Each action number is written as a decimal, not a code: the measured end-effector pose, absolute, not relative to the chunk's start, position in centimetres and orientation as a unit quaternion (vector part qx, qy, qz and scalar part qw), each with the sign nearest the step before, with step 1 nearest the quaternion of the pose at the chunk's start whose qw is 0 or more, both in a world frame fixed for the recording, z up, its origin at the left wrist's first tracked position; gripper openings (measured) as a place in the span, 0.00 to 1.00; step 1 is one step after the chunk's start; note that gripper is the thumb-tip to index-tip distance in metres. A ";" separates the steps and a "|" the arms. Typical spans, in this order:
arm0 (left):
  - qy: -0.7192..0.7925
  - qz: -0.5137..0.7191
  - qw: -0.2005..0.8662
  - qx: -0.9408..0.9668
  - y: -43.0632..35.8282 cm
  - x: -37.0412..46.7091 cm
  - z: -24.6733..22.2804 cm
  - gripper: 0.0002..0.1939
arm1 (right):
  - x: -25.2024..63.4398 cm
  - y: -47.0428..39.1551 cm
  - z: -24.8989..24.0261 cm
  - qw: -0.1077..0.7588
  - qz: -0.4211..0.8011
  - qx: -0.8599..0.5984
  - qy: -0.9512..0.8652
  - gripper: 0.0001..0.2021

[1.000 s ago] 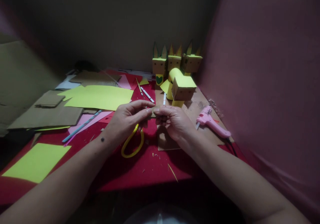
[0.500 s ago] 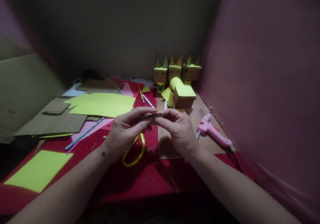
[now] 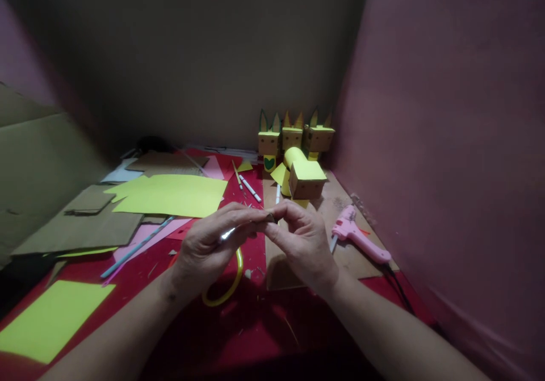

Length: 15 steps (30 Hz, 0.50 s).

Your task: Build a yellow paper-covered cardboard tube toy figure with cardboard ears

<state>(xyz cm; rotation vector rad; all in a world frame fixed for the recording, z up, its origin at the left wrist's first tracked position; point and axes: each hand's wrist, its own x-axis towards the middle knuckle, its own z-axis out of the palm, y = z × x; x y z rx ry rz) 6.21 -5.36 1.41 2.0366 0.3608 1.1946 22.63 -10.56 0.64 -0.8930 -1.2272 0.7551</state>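
Observation:
My left hand and my right hand meet over the middle of the table, fingertips together. Both pinch a small piece of cardboard; only a dark bit of it shows between the fingers. Below the left hand lies a yellow loop-shaped handle, the rest of it hidden by that hand. Just beyond the right hand, a cardboard box figure with a yellow top rests against yellow rolled paper.
A pink glue gun lies on a cardboard sheet at right. Three eared box figures stand at the back. Yellow paper, stacked cardboard, a blue straw and a white marker lie on the red tablecloth.
The view has tilted up slightly, so the table sits lower. My fingers have closed further over the cardboard piece, and less of it shows.

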 end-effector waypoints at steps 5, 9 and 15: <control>0.144 0.461 0.362 0.797 -5.2 6.2 1.2 0.19 | 22.6 -10.6 0.7 0.654 0.352 -0.407 -0.531 0.01; 0.153 0.455 0.367 0.797 -5.1 6.4 1.1 0.19 | 22.7 -10.4 0.5 0.653 0.368 -0.410 -0.519 0.01; 0.166 0.454 0.371 0.793 -5.1 6.5 1.0 0.17 | 22.7 -10.4 0.4 0.652 0.388 -0.414 -0.503 0.01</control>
